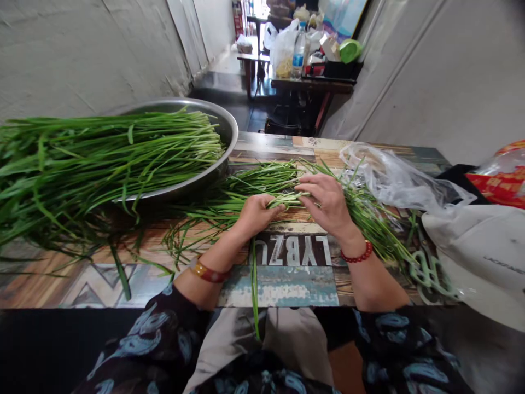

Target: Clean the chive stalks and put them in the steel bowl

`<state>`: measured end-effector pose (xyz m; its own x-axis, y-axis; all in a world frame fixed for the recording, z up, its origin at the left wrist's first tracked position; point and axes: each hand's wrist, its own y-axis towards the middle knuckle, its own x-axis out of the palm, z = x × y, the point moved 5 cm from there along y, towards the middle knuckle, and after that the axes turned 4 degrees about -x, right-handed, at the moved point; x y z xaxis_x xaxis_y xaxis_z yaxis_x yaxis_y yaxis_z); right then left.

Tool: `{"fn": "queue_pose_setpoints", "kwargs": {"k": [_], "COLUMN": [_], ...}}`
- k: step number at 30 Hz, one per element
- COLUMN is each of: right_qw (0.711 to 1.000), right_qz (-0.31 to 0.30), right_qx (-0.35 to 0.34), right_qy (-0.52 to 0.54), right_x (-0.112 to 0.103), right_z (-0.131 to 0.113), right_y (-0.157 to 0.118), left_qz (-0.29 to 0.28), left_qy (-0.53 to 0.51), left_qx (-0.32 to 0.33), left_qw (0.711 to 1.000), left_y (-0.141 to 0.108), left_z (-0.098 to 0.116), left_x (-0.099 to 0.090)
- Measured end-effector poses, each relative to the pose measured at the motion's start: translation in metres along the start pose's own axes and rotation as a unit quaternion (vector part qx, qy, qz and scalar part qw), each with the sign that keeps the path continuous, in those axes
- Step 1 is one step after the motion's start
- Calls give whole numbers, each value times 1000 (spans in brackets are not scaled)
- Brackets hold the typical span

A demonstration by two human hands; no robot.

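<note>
My left hand [258, 215] is closed around a small bunch of green stalks [289, 200], thumb pointing right. At the pale ends of the same bunch, my right hand [324, 201] has its fingers bent, thumb and fingertips at the stalks. Behind both hands, more loose greens [264, 178] lie on the patterned table [299, 287]. A large heap of long green leaves [123, 153] fills a steel bowl [229, 123] at the left and hangs over its rim. Another strip of greens [377, 230] lies to the right of my right hand.
A clear plastic bag [397, 178] lies at the right, near a white cap [484, 257] and pale green-handled scissors [426, 271]. A red package [502, 178] sits behind the cap. Farther back, another table [314, 85] holds bags and a bottle [299, 52].
</note>
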<state>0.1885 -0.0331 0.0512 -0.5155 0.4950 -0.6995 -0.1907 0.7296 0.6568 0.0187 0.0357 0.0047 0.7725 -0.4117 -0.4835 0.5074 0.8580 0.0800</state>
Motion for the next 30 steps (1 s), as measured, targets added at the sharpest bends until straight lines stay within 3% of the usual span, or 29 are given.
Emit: {"fn": "queue_pose_setpoints", "kwargs": {"k": [3, 7, 10, 17, 23, 27, 30], "right_qw": [999, 991, 980, 963, 967, 958, 913], "right_qz": [-44, -12, 1, 3, 0, 53, 127], "right_qx": [12, 81, 124, 165, 146, 185, 280], "right_qy": [13, 107, 158, 211, 208, 213, 268], "right_x": [11, 13, 14, 20, 20, 15, 14], "right_z": [8, 21, 23, 23, 20, 28, 41], "right_y": [-4, -6, -6, -9, -7, -10, -16], "left_qz": [14, 119, 152, 85, 10, 20, 66], "left_qy": [-36, -155, -175, -53, -68, -62, -48], "left_qx": [-8, -39, -25, 69, 28, 31, 27], "left_qw": [999, 980, 972, 993, 997, 997, 996], "left_y": [0, -1, -1, -2, -1, 0, 0], "left_z": [1, -2, -2, 9, 6, 3, 0], "left_x": [-1, -12, -16, -9, -2, -3, -6]}}
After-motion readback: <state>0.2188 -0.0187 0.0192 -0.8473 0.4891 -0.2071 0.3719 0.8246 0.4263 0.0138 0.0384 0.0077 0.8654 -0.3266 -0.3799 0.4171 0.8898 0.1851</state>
